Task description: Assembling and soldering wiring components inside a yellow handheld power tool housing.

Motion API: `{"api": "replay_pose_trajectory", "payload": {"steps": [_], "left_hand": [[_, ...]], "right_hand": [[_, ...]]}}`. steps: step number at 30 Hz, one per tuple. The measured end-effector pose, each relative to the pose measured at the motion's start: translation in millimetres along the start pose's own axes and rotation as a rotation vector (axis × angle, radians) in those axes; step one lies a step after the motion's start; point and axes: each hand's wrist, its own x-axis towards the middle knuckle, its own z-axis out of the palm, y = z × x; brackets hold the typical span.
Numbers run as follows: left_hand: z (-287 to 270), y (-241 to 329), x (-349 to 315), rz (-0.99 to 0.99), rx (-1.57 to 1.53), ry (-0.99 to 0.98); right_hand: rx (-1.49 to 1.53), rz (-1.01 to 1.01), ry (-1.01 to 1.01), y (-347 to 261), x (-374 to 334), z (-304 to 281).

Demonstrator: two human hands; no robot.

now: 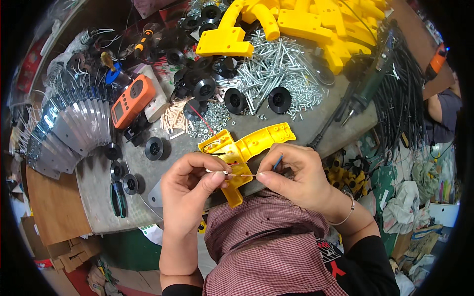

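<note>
My left hand [186,190] is closed in a pinch on a small white-ended wire lead. Facing it, my right hand [303,177] pinches the other end of a thin copper-coloured wire [241,174], which runs straight between the two sets of fingertips. A short blue wire [278,162] sticks up among the right fingers; whether it joins the copper one is hidden. Just beyond and below both hands lies an open yellow plastic housing half [266,136] with moulded posts inside. A red wire [200,118] reaches toward it.
Screws [276,64] and yellow housings [306,24] are heaped at the back. Black round knobs [154,148], an orange multimeter [132,102], metal plates [81,126] and pliers [118,200] lie left. An electric screwdriver [365,91] and black cables [402,98] lie right. Another person's arm [437,106] shows far right.
</note>
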Motion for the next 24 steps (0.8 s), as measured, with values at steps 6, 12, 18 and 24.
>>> {"api": "replay_pose_trajectory", "payload": {"steps": [6,12,18,24], "left_hand": [[0.8,1.8,-0.3,-0.028,-0.092,-0.036],[2.9,1.5,-3.4,0.035,0.027,-0.007],[13.1,3.6,-6.2,0.221,0.582,-0.163],[32.7,-8.0,-13.0,0.073,0.426,-0.033]], "right_hand": [[0.031,0.02,0.018,-3.5,2.1,0.4],[-0.075,0.029,0.002,-5.8,-2.1,-1.1],[-0.25,-0.002,-0.096,-17.5,1.3,-2.1],[-0.106,-0.072,-0.17,-3.6,-1.3,-14.1]]}}
